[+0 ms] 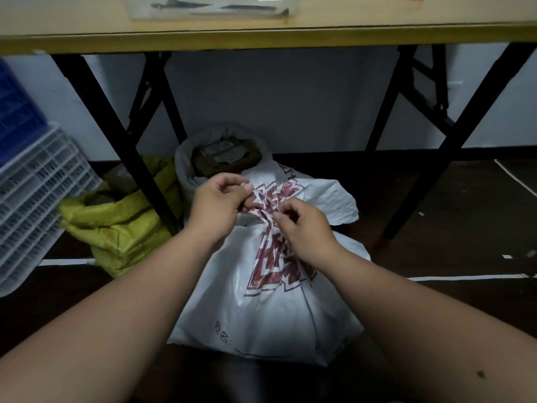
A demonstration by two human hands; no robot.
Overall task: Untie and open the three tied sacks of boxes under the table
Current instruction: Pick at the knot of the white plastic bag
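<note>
White sack (270,309) on floor under table (261,39). L hand (216,203) & R hand (303,228) both pinch its knot (266,209). Thin, soft, slippery plastic; likely best worked at knot.

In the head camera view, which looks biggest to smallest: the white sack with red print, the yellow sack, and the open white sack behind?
1. White sack with red print, though it lies nearest the camera.
2. Yellow sack.
3. Open white sack, farthest back and partly hidden, so its true size is unsure.
</note>
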